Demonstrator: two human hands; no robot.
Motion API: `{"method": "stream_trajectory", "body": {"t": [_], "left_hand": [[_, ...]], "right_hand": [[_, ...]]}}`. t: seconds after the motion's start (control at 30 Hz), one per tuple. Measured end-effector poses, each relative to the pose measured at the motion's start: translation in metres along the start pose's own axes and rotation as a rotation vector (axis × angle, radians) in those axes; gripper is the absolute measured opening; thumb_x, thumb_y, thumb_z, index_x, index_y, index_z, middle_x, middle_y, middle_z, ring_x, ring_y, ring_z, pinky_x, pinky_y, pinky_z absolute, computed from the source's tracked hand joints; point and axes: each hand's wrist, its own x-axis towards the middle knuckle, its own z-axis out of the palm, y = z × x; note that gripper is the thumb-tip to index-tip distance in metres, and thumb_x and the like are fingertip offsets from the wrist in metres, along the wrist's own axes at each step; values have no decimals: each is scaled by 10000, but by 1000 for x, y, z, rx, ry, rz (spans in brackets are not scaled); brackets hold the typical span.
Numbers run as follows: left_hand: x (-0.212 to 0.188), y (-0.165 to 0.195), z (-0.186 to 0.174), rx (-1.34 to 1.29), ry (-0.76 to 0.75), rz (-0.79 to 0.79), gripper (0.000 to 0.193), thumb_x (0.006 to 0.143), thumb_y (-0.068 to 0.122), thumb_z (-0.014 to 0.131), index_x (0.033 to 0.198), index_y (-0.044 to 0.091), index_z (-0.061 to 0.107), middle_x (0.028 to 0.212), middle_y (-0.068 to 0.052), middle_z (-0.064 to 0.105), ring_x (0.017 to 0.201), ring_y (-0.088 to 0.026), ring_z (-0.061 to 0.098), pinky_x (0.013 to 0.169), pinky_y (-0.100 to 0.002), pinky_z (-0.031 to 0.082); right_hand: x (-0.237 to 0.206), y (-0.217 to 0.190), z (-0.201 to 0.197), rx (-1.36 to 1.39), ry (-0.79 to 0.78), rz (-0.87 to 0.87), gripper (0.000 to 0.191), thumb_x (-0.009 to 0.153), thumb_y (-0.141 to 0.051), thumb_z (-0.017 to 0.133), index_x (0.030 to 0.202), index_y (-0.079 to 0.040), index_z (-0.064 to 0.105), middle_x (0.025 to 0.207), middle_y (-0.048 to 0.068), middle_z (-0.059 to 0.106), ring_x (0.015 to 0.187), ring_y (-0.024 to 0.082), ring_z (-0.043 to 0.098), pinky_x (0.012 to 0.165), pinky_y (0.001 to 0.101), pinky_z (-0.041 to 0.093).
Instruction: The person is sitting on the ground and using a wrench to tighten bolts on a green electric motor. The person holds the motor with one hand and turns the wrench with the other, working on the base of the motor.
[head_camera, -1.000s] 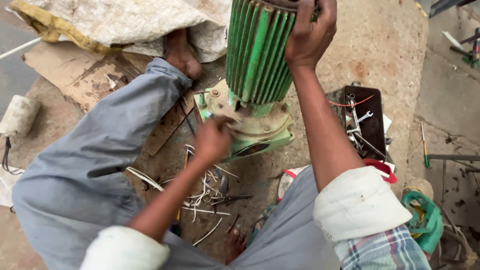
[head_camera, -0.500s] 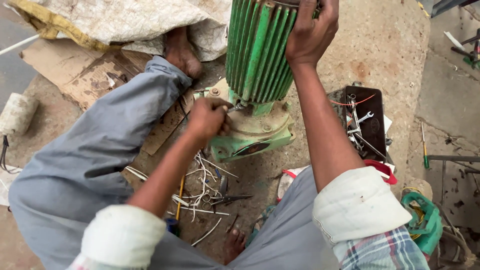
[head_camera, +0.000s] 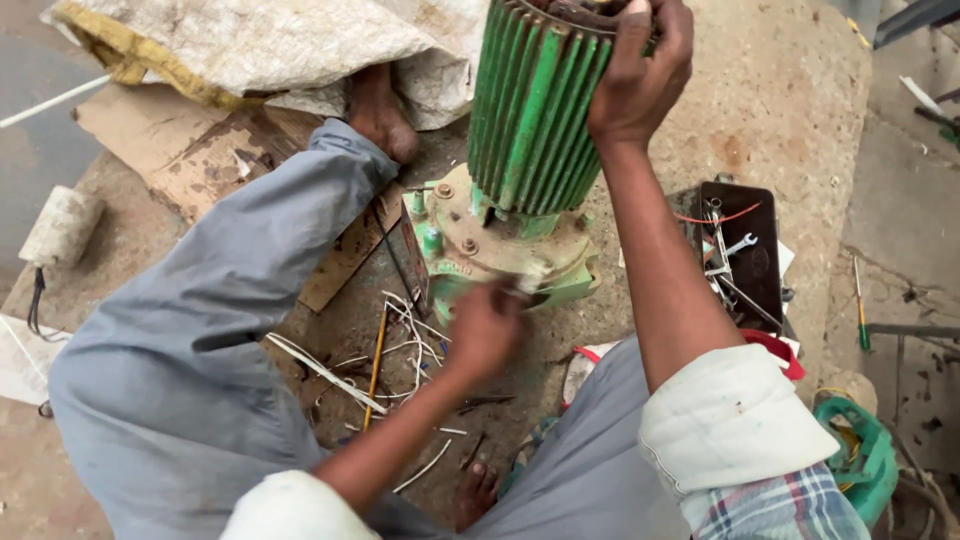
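A green ribbed motor housing (head_camera: 535, 110) stands upright on its worn green flange (head_camera: 500, 250) on the ground between my legs. My right hand (head_camera: 640, 70) grips the housing's top rim. My left hand (head_camera: 485, 325) is blurred at the flange's near edge, fingers closed; whether it holds anything I cannot tell. Loose white wires (head_camera: 400, 350) lie on the ground just left of that hand.
A dark tray (head_camera: 745, 255) with spanners and wires sits at the right. Cardboard (head_camera: 200, 160) and a sack (head_camera: 280, 45) lie at the back left. My foot (head_camera: 380, 115) rests beside the motor. A green basket (head_camera: 860, 455) stands at the lower right.
My left hand has moved from the flange's upper left down to its near front edge. My right hand keeps its grip on the housing's top.
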Motion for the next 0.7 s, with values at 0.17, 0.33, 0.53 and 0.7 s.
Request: {"method": "stream_trajectory", "body": {"t": [0.17,0.33,0.53,0.7], "left_hand": [[67,-21,-64,67,-21,-253,330,922,147,569,1185,94,762,976,-95,795,796,-184,759,803,-358,593],[94,-20,-68,126,-94,-125,300,857,70,621,1096,60,802,882,-58,778,714,-110,709,718,-301,541],[77,-12,-50,-357,-152,-318,282,967,69,573,1143,-72,741,669,-83,639,480,-136,530,434,-319,420],[61,-12,-36,-397,-100,-408,305,977,57,550,1242,-3,690,691,-78,666,472,-135,560,444,-320,506]], "right_hand": [[-2,2,2,33,13,-3,412,1083,-397,539,1052,2,635,1003,112,682,943,253,661,874,419,512],[1,1,2,-6,-3,5,403,1089,-386,522,1014,-4,625,990,123,660,930,269,642,853,423,494],[-4,6,2,-30,33,38,418,1084,-396,532,1026,7,623,961,130,696,898,272,655,846,427,508],[-5,7,1,-52,45,31,396,1069,-372,545,1007,12,618,954,141,694,898,267,657,827,414,500]]}}
